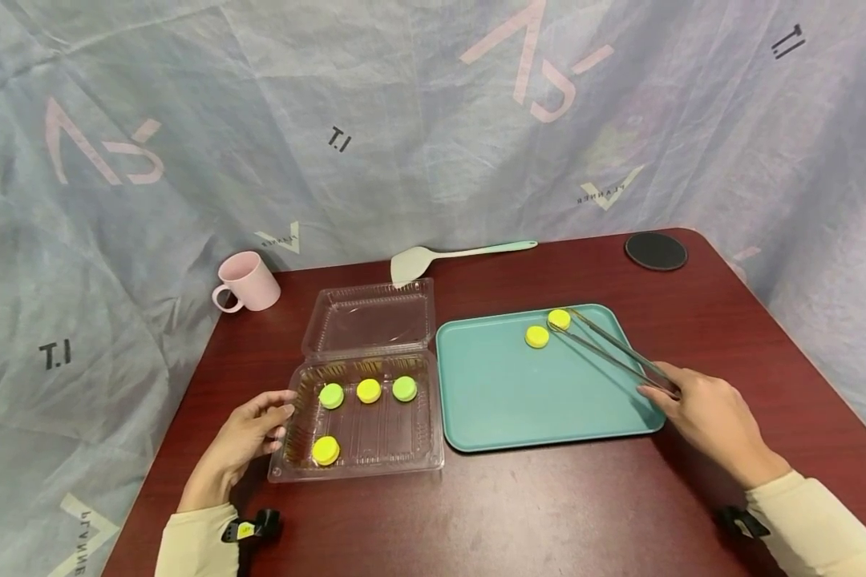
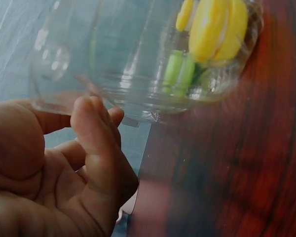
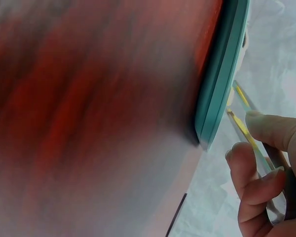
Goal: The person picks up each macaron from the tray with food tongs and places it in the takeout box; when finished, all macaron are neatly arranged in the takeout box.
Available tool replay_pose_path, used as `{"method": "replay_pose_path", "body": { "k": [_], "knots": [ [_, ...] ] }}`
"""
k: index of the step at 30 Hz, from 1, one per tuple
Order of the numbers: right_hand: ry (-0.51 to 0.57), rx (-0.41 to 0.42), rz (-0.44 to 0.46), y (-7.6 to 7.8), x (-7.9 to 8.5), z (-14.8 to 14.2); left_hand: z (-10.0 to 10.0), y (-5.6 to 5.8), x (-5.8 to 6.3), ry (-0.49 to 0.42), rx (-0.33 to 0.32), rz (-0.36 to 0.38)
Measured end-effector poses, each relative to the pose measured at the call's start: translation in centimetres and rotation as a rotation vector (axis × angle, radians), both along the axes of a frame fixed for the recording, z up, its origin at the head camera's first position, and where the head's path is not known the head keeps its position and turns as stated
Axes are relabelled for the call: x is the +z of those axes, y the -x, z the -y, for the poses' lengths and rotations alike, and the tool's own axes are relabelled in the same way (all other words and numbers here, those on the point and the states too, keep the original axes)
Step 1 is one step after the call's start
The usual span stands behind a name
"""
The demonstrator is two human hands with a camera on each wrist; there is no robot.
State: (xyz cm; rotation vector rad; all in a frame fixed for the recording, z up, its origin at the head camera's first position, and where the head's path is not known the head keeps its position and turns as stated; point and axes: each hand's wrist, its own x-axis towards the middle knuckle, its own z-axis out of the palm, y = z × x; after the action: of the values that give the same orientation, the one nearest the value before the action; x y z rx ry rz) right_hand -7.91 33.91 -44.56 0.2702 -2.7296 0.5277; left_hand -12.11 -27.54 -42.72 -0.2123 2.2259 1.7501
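Head view: The fingers of the right hand (image 1: 714, 413) grasp slim metal tongs (image 1: 626, 350). Forward and left of those fingers, the tips straddle a round yellow macaron-like disc (image 1: 559, 319) near the far edge of a flat teal rectangular tray (image 1: 520, 393); firm contact cannot be confirmed. A second yellow disc (image 1: 537, 336) lies just left of the tips and should be left undisturbed. Right of the left hand (image 1: 252, 429), a clear hinged plastic container (image 1: 378, 429) stands open on the dark red wooden surface (image 1: 527, 513), holding two green discs (image 1: 331, 396) and two yellow ones.

Left wrist view: The left fingers appear to pinch the container's rim. A light, steadying hold is advised; thin plastic would likely flex.

Right wrist view: The fingers curl round the tongs, beside the tray's edge. Even, opposed pressure is recommended; twisting could tip the disc.
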Motion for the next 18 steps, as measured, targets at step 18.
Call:
{"method": "replay_pose_path", "body": {
  "k": [18],
  "knots": [
    [0.005, -0.003, 0.06, 0.27, 0.02, 0.07, -0.11, -0.13, 0.09, -0.015, -0.017, -0.009]
  ]
}}
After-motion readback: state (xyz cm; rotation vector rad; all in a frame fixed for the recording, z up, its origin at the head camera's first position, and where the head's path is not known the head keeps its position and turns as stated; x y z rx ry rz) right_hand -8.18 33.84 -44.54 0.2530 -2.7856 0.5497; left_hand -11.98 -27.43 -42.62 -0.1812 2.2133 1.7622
